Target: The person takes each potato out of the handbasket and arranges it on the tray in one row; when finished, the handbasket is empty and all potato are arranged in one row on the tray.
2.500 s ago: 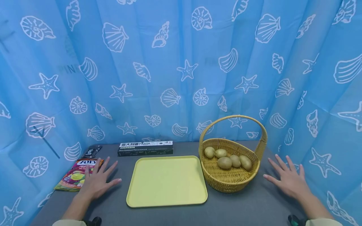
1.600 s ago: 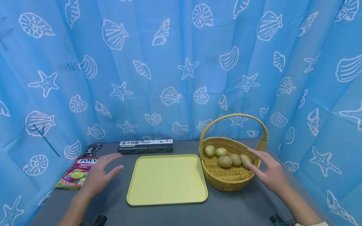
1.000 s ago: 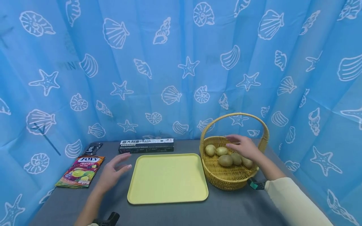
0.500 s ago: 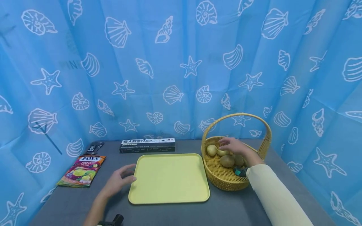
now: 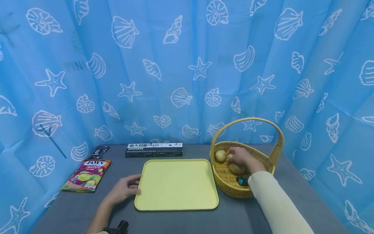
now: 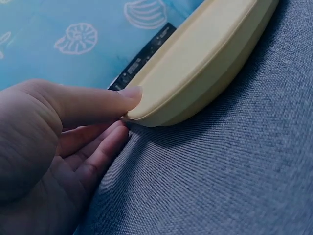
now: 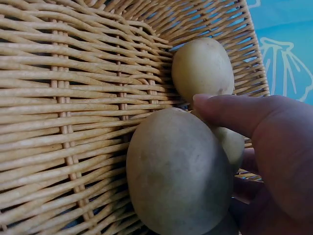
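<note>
In the head view my left hand (image 5: 124, 188) is at the left edge of the yellow tray (image 5: 176, 185). The left wrist view shows its thumb over the tray's rim (image 6: 195, 73) and fingers below, pinching it. My right hand (image 5: 242, 156) reaches into the wicker basket (image 5: 233, 192). There its thumb and fingers grip a potato (image 7: 234, 147), partly hidden behind a larger, nearer potato (image 7: 176, 171). Another potato (image 7: 203, 68) lies just beyond the thumb. The hand and forearm cover some of the potatoes in the head view.
A black and white pasta box (image 5: 154, 150) lies behind the tray. At the left are a Fox's candy bag (image 5: 87, 175) and a small black packet (image 5: 99, 151). The basket's tall handle (image 5: 248, 119) arches above the right hand. A blue shell-patterned curtain (image 5: 181, 71) encloses the grey table.
My right hand has moved from the right side of the table into the basket and taken hold of a potato. My left hand has moved from beside the candy bag to the tray's left edge.
</note>
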`<state>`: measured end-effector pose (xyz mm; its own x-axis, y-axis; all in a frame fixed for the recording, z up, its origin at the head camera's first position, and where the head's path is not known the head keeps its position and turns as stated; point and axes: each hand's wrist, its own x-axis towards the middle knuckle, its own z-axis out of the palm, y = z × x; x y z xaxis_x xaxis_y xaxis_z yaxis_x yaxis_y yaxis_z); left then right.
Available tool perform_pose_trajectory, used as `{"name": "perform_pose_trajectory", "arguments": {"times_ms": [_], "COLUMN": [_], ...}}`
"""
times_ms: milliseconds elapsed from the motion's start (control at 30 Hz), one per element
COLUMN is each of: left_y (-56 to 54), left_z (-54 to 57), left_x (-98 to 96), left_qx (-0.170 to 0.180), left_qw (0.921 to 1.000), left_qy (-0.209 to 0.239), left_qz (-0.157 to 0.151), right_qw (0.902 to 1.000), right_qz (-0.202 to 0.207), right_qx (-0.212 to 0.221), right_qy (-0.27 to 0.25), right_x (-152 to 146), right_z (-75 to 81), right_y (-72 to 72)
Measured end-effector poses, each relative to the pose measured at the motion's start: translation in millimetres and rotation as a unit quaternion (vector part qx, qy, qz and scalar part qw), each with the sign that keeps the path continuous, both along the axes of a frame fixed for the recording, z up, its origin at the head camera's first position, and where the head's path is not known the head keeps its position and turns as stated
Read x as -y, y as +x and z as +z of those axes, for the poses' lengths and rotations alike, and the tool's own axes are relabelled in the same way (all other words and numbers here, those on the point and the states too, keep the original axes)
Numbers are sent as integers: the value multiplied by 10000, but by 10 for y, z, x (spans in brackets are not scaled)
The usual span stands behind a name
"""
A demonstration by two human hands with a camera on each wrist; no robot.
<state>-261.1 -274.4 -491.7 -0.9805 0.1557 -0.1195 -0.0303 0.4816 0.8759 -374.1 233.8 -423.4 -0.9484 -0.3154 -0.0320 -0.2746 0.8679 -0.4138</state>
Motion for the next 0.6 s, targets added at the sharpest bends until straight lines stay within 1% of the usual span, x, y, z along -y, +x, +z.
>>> {"name": "perform_pose_trajectory", "arguments": {"times_ms": [67,167,267,367,467,600], "left_y": [6,14,10,4,3,-5], "left_z": [10,20,25,20,5,-19], "left_x": [-13,-25,-27,-19,-4,12], "left_qx": [38,76,53,29,36,65], "left_qw": [10000,10000,10000,10000,10000,9999], "left_qy": [-10,6,-6,-2,22,38], "left_qz": [16,34,7,-11,-46,-72], "right_qw": [10000,9999,9993,9985,9975,9952], "right_qz": [32,86,125,207,328,392], "right_qx": [-52,-62,-75,-207,-357,-545], "right_qy": [41,-93,-331,-455,-505,-714], "right_x": [-7,-21,-30,-22,0,39], "right_z": [-8,7,57,134,219,334], "right_y": [-1,-1,8,36,102,268]}}
